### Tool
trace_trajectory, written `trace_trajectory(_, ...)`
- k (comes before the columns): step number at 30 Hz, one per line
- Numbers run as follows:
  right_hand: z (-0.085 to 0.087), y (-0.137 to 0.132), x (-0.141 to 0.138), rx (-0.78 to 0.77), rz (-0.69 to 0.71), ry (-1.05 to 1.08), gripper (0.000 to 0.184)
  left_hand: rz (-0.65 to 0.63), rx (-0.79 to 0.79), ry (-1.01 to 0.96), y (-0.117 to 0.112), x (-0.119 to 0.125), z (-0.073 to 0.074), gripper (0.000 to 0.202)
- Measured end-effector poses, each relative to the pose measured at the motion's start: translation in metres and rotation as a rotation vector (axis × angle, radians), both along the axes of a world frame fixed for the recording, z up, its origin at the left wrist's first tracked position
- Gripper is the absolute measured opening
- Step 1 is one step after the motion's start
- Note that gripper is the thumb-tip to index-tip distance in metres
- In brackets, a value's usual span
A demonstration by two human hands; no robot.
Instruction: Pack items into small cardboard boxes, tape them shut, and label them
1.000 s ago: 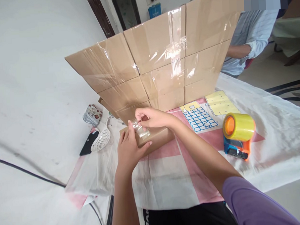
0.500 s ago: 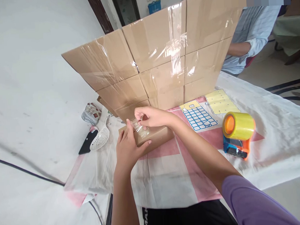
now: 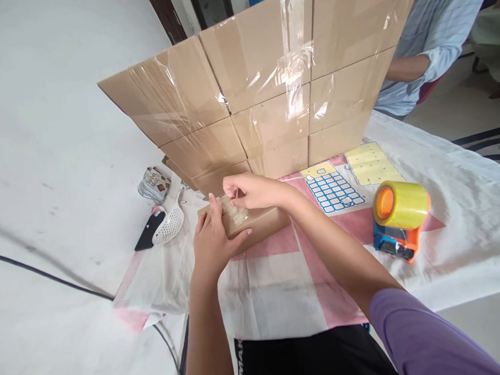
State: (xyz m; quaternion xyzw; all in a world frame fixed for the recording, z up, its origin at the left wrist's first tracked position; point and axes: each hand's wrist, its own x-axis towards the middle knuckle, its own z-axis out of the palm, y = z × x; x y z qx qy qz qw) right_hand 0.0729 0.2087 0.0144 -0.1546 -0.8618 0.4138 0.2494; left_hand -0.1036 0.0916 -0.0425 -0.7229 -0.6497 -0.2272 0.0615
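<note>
The box (image 3: 265, 229) is placed on the tabletop (image 3: 279, 291) before the cardboard panel (image 3: 272, 120), steadied by the spread left hand (image 3: 213, 239). Tape (image 3: 235, 213) is already set on its top, seemingly not yet flattened. The right hand (image 3: 252, 192) is curled there; whether tape is pinched cannot be told. The box's inside is hidden.

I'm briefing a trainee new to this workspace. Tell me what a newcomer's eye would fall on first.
Most likely the large cardboard panel, glinting with tape strips, standing across the back of the cloth-covered table. Then the bright yellow tape roll on its orange-and-blue dispenser, towards the table's right side. In front of the panel, the left hand lies on a cardboard box, the right hand bunched over clear tape on its top.
</note>
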Motion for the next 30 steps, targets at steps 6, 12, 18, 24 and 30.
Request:
trace_trajectory(6, 0.003, -0.003, 0.002, 0.001, -0.002, 0.002, 0.021, -0.004, 0.018, -0.001, 0.001, 0.000, -0.002, 0.126)
trace_trajectory(12, 0.003, -0.003, 0.005, -0.057, 0.025, 0.002, 0.022, -0.097, 0.212, 0.001, -0.005, -0.004, -0.004, 0.107)
trace_trajectory(18, 0.000, 0.000, 0.004, -0.003, 0.010, 0.017, 0.021, -0.124, 0.143, 0.146, -0.010, -0.002, 0.001, 0.036)
trace_trajectory(24, 0.000, 0.001, 0.005, -0.008, 0.016, 0.018, 0.023, -0.148, 0.147, 0.146, -0.010, -0.001, 0.003, 0.032)
trace_trajectory(30, 0.002, 0.000, 0.007, 0.000, 0.032, 0.000, 0.025, -0.173, 0.141, 0.132, -0.011, -0.002, 0.002, 0.030)
